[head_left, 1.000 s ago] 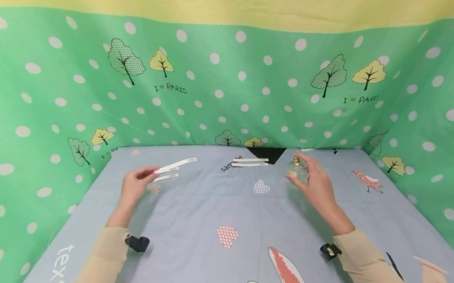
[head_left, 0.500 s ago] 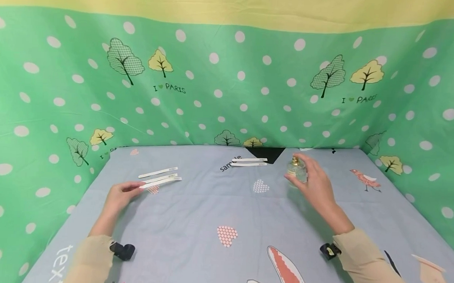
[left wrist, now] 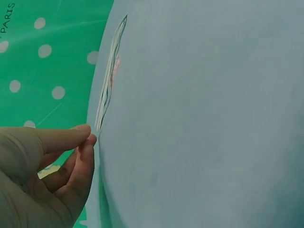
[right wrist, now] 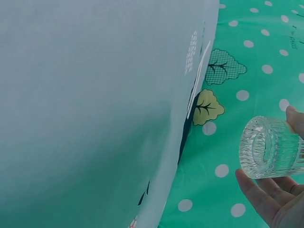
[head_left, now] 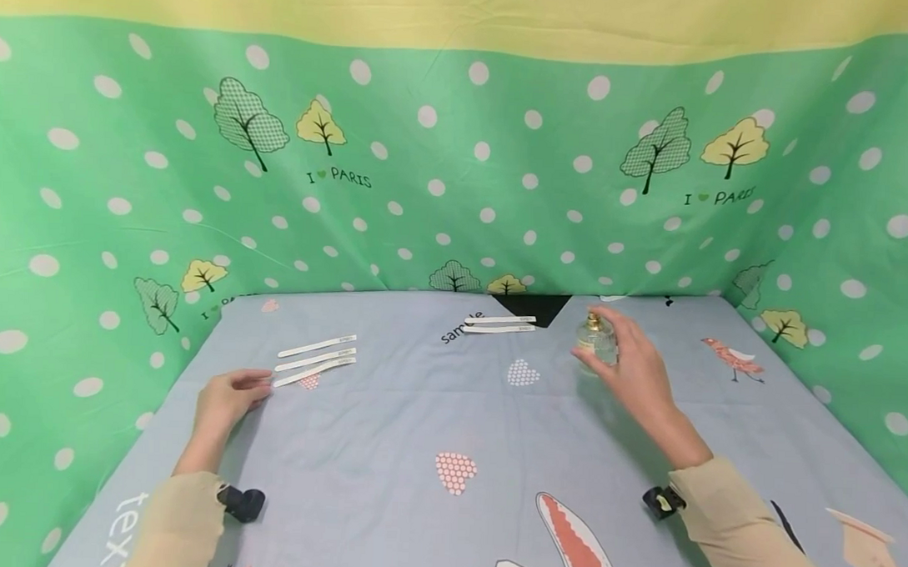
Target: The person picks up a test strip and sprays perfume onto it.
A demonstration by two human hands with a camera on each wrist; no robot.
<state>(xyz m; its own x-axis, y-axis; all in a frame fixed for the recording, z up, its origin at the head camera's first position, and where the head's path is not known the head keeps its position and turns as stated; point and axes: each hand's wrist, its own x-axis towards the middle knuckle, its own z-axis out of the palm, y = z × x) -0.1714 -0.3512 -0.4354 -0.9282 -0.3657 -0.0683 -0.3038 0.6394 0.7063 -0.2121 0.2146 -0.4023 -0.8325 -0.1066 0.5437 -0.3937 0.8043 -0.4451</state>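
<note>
Holds the glass bottle (head_left: pixel 597 338) in the right hand (head_left: pixel 639 372), with a grip curled round its sides, above the worktop (head_left: pixel 381 448) towards two o'clock. Could slip if held too lightly on hard glass, or spray if squeezed at the gold top (head_left: pixel 593 322). Has a narrow grip at the left hand (head_left: pixel 225 401), with nothing visibly pinched, just beside the nearest of three white strips (head_left: pixel 314 359) at ten o'clock; could skew that strip by brushing its end. Could scatter the farther pair of strips (head_left: pixel 500 320), towards one o'clock, by swinging the bottle leftward.

sleeves (head_left: pixel 742 519): beige (lightly creased) | wrist cameras (head_left: pixel 245 503): black, small
</note>
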